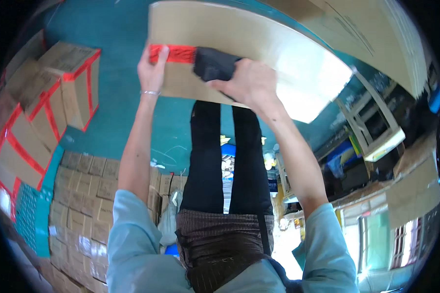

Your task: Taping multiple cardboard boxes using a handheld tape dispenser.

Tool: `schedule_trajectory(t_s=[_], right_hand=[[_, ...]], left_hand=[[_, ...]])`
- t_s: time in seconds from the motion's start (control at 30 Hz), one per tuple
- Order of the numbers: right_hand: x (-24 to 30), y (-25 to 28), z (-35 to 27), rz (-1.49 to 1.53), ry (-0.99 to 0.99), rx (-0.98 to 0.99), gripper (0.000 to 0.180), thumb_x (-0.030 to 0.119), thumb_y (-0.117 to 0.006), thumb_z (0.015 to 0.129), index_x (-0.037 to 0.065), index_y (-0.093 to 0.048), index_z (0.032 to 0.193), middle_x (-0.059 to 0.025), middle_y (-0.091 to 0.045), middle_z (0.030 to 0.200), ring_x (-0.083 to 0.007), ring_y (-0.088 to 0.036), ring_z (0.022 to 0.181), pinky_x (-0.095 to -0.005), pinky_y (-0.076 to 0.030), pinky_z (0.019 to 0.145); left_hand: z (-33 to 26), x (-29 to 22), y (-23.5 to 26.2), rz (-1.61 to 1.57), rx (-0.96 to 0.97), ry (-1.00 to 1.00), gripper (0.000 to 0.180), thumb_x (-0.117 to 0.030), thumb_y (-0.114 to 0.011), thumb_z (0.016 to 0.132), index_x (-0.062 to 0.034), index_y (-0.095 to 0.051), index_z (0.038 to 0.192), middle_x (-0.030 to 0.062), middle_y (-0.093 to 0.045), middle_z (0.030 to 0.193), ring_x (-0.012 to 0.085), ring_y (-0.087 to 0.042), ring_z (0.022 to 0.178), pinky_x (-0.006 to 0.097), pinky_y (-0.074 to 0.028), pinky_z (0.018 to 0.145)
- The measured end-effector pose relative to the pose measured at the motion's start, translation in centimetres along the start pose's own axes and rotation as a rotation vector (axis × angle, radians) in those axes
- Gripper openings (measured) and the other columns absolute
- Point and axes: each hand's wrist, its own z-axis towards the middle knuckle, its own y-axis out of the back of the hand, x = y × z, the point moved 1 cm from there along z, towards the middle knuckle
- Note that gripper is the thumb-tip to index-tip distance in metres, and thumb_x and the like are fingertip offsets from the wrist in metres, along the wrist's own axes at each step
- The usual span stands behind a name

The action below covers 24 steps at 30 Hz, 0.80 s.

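Note:
A large flat cardboard box (259, 39) lies in front of me at the top of the view. A strip of red tape (178, 53) runs across its near edge. My left hand (151, 68) presses the tape's left end onto the cardboard with thumb and fingers. My right hand (252, 83) grips a black tape dispenser (215, 63) at the strip's right end, against the box.
Cardboard boxes sealed with red tape (68, 78) are stacked at the left on a teal floor (117, 44). Many small brown cartons (83, 195) fill the lower left. More cardboard (371, 34) is at the top right, a white rack (371, 122) at the right. Dark trouser legs (225, 161) show at centre.

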Motion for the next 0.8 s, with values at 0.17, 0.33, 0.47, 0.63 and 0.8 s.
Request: schedule_trajectory(t_s=[0.17,0.33,0.47,0.63,0.8], right_hand=[[-9.1,1.7,-5.9,0.19,0.142,0.143,0.062,0.064,-0.069,0.067,0.005,-0.069,0.085,-0.01,-0.065,0.063,-0.0273,-0.067,0.069,-0.0368,-0.053,0.068],[-29.0,1.4,-13.3,-0.119,-0.438,-0.17,0.051,0.053,-0.074,0.068,0.003,-0.071,0.078,-0.0099,-0.066,0.06,-0.0225,-0.068,0.059,-0.0329,-0.053,0.059],[-31.7,0.9,-10.4,-0.071,-0.45,-0.128,0.063,0.061,-0.073,0.062,-0.001,-0.07,0.076,-0.0175,-0.067,0.069,-0.0297,-0.069,0.07,-0.0392,-0.054,0.067],[-32.5,-1.1,-11.9,-0.01,-0.407,-0.219,0.062,0.061,-0.073,0.062,0.001,-0.07,0.078,-0.016,-0.067,0.069,-0.03,-0.068,0.071,-0.0391,-0.053,0.068],[-33.2,0.5,-11.1,0.012,-0.303,-0.189,0.064,0.061,-0.072,0.063,0.001,-0.07,0.084,-0.0132,-0.067,0.065,-0.029,-0.069,0.073,-0.0382,-0.054,0.071]], left_hand=[[0.8,1.2,2.5,-0.009,0.08,0.045,0.028,-0.018,-0.068,0.088,0.0023,-0.062,0.106,0.0047,-0.065,0.1,0.0089,-0.057,0.09,0.023,-0.046,0.083],[0.9,0.4,0.5,0.026,0.101,0.027,0.035,-0.018,-0.067,0.088,0.0041,-0.058,0.114,0.0059,-0.065,0.104,0.0099,-0.058,0.093,0.024,-0.045,0.087],[1.1,-0.2,0.6,0.182,0.061,-0.044,0.075,-0.027,-0.065,0.089,0.0054,-0.024,0.143,0.0163,-0.053,0.129,0.0194,-0.053,0.114,0.03,-0.038,0.1],[-3.8,-4.9,-4.6,1.278,-0.327,-0.623,0.07,-0.018,-0.062,0.085,0.0023,-0.028,0.143,0.0278,-0.033,0.143,0.0414,-0.027,0.134,0.047,-0.02,0.112],[-14.7,-10.1,-24.2,0.964,0.884,-1.112,0.056,-0.035,-0.059,0.086,-0.0191,-0.043,0.137,0.0088,-0.038,0.143,0.0316,-0.028,0.136,0.053,-0.023,0.11]])
